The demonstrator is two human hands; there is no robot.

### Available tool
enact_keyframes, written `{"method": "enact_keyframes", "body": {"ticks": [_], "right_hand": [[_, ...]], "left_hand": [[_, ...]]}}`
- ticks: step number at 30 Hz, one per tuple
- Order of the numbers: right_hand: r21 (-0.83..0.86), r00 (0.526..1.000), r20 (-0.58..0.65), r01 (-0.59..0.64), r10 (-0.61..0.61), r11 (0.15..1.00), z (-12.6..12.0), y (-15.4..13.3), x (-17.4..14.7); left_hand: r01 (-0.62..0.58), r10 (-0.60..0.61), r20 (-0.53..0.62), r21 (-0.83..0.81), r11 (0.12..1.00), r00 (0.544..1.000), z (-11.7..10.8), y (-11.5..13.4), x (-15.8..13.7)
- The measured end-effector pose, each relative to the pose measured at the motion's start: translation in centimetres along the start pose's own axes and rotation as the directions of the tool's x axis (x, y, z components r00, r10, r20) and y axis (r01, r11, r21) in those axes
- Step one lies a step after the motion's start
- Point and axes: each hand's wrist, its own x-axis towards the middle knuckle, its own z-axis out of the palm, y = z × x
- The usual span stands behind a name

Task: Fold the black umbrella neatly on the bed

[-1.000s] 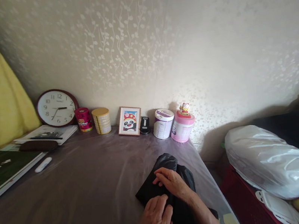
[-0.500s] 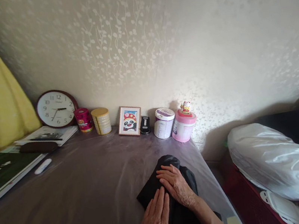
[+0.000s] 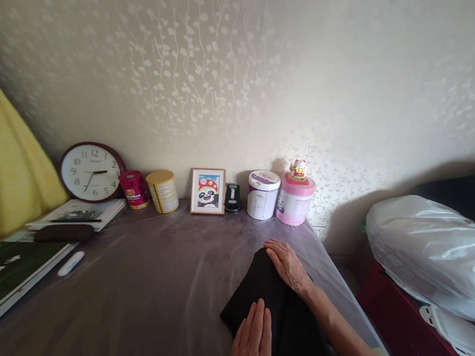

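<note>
A folded piece of black cloth (image 3: pixel 254 283) lies near the right end of the table; what kind of item it is cannot be made out. My left hand (image 3: pixel 251 344) rests flat on its near part, fingers stretched out and close together. Farther up, my right hand (image 3: pixel 288 266) lies over the cloth's far right edge with its fingers extended. Both palms face down, and neither hand grips anything that shows. The cloth's near end runs out at the bottom of the view, partly behind my forearms.
Along the wall stand a clock (image 3: pixel 91 172), a magenta can (image 3: pixel 135 191), a yellow-lidded can (image 3: pixel 163 193), a framed panda picture (image 3: pixel 208 191), a white tub (image 3: pixel 263 197) and a pink tub (image 3: pixel 295 200). Books (image 3: pixel 13 273) lie left. A white plastic bag (image 3: pixel 443 253) sits beyond the table's right edge.
My right hand has slid away from me and to the right, toward the cloth's far edge. The cloth's far end now looks flatter. My left hand has barely shifted.
</note>
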Motion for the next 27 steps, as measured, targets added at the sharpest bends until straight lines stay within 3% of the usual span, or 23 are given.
{"method": "enact_keyframes", "body": {"ticks": [4, 7, 12, 15, 19, 22, 27], "right_hand": [[0.124, 0.987, 0.124, 0.084, -0.1, 0.989, -0.6, -3.1, -2.5], [0.1, 0.968, 0.213, 0.115, -0.134, 0.988, 0.0, -3.6, -3.0], [0.016, 0.992, 0.125, -0.005, 0.003, 1.0, 1.1, -0.8, -0.8], [0.017, 0.986, 0.02, -0.164, 0.163, 0.986, 0.7, 1.3, -0.4], [0.089, 0.88, -0.085, -0.461, 0.467, 0.883, -1.7, 3.2, -2.5], [0.129, 0.795, -0.113, -0.583, 0.596, 0.802, -3.9, 3.8, -4.9], [0.26, 0.659, 0.055, -0.735, 0.75, 0.627, -5.3, 3.4, -8.2]], "left_hand": [[-0.006, 0.006, 0.014, -0.007, 1.0, 1.0, 0.2, -0.1, -0.1], [0.012, -0.012, 0.032, -0.007, 1.0, 0.999, -0.1, 0.1, 0.0], [0.014, -0.011, 0.075, -0.034, 0.999, 0.997, -0.9, 0.3, 0.4], [0.014, -0.007, 0.104, -0.068, 0.998, 0.995, -1.0, 0.0, 0.3], [0.086, -0.069, 0.123, -0.146, 0.986, 0.99, -0.7, -0.2, 0.0], [0.141, -0.114, 0.137, -0.206, 0.968, 0.984, -0.3, -0.2, -0.2], [0.165, -0.144, 0.086, -0.346, 0.924, 0.986, 0.1, -0.3, -0.4]]}}
